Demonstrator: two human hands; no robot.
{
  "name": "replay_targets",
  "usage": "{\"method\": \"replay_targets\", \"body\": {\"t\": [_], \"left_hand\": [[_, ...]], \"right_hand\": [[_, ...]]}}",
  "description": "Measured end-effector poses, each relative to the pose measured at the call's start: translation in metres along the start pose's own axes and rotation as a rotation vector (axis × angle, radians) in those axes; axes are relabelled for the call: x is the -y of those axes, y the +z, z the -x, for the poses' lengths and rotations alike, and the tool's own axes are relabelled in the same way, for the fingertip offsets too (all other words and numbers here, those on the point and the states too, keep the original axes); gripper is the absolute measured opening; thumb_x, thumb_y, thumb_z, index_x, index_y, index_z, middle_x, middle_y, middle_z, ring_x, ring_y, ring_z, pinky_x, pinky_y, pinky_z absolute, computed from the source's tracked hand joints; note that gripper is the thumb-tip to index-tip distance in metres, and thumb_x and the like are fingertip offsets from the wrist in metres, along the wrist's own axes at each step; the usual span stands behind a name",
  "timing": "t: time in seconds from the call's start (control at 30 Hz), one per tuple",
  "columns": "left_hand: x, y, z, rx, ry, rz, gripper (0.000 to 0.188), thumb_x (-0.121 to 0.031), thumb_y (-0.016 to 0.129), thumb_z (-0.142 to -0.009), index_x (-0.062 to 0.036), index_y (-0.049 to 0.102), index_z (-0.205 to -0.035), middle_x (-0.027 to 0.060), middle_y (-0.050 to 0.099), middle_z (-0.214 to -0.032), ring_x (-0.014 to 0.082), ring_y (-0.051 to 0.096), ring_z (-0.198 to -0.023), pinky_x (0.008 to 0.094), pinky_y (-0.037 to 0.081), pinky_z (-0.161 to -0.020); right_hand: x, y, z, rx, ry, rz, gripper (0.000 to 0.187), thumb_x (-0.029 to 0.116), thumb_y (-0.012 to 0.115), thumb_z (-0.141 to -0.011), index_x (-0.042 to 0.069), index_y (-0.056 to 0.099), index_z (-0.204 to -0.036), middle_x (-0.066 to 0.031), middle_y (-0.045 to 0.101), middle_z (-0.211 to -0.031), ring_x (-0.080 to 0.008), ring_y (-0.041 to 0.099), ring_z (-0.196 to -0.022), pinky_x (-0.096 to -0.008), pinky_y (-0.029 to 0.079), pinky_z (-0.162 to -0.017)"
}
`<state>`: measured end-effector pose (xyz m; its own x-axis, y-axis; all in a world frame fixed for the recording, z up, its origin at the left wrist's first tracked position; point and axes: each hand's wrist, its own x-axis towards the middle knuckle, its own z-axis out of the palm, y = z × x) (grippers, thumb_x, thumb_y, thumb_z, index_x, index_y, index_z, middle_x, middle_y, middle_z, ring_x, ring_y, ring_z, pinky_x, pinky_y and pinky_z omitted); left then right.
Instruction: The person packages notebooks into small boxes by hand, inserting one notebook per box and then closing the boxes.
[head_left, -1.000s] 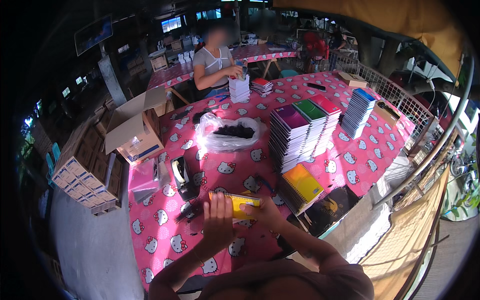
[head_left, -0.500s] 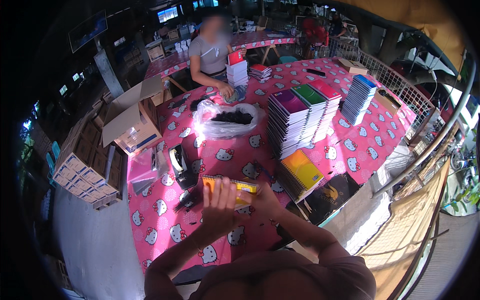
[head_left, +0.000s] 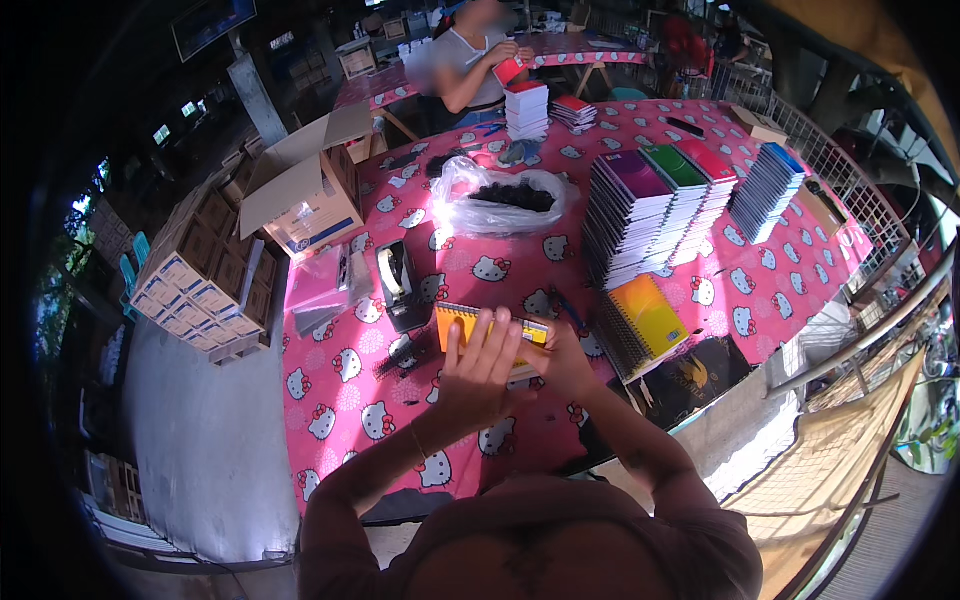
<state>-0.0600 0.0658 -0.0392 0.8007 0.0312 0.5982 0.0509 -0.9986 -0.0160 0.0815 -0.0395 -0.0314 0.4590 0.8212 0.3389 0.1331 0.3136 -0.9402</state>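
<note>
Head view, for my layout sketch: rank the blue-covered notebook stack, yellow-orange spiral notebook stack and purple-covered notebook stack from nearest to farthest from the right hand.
1. Yellow-orange spiral notebook stack, right of the right hand.
2. Purple-covered notebook stack, ahead and slightly right.
3. Blue-covered notebook stack, farther ahead and right.
</note>
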Motion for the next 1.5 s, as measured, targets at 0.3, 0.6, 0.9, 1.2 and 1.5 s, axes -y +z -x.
{"method": "replay_targets", "body": {"t": [0.3, 0.6, 0.9, 1.2, 1.5], "left_hand": [[0.049, 0.037, -0.018, 0.220, -0.025, 0.114, 0.060, -0.043, 0.058, -0.095, -0.0019, 0.052, -0.139, 0.0152, 0.059, -0.126, 0.0301, 0.056, -0.119, 0.0590, 0.025, -0.113], [0.021, 0.083, 0.006, 0.036, -0.027, 0.058, 0.061, -0.046, 0.051, -0.098, -0.0022, 0.047, -0.140, 0.0170, 0.047, -0.142, 0.0336, 0.044, -0.133, 0.0623, 0.021, -0.114], [0.044, 0.073, -0.016, -0.110, -0.037, 0.220, 0.024, -0.016, 0.073, -0.085, -0.0108, 0.069, -0.109, 0.0026, 0.068, -0.102, 0.0209, 0.065, -0.093, 0.0553, 0.029, -0.115], [0.045, 0.056, -0.028, -0.137, 0.126, 0.293, 0.028, -0.013, 0.076, -0.079, -0.0100, 0.070, -0.105, 0.0006, 0.061, -0.090, 0.0210, 0.056, -0.085, 0.0379, 0.041, -0.078], [0.009, 0.015, -0.047, 0.011, 0.278, 0.347, 0.031, -0.008, 0.076, -0.078, -0.0082, 0.067, -0.108, 0.0036, 0.058, -0.090, 0.0227, 0.055, -0.084, 0.0375, 0.043, -0.073]], "right_hand": [[-0.138, -0.028, -0.011, 0.087, 0.069, 0.060, 0.026, 0.014, 0.070, -0.092, -0.002, 0.068, -0.113, -0.0069, 0.071, -0.096, -0.0135, 0.066, -0.085, -0.0294, 0.052, -0.075], [-0.156, -0.035, -0.009, 0.023, 0.103, 0.043, 0.027, 0.015, 0.072, -0.089, -0.005, 0.066, -0.106, -0.0105, 0.070, -0.090, -0.0106, 0.064, -0.085, -0.0303, 0.053, -0.073], [-0.063, -0.038, -0.019, 0.139, 0.187, 0.634, 0.033, 0.016, 0.076, -0.086, -0.002, 0.067, -0.113, -0.0104, 0.073, -0.095, -0.0096, 0.067, -0.084, -0.0303, 0.054, -0.069], [-0.028, -0.069, -0.007, 0.093, 0.090, 0.332, 0.014, 0.004, 0.071, -0.087, 0.000, 0.075, -0.100, -0.0096, 0.075, -0.088, -0.0108, 0.068, -0.080, -0.0271, 0.055, -0.073], [0.024, -0.079, 0.022, 0.187, 0.008, 0.442, 0.010, 0.003, 0.072, -0.082, -0.002, 0.064, -0.086, -0.0065, 0.068, -0.081, -0.0105, 0.067, -0.073, -0.0251, 0.054, -0.067]]}}
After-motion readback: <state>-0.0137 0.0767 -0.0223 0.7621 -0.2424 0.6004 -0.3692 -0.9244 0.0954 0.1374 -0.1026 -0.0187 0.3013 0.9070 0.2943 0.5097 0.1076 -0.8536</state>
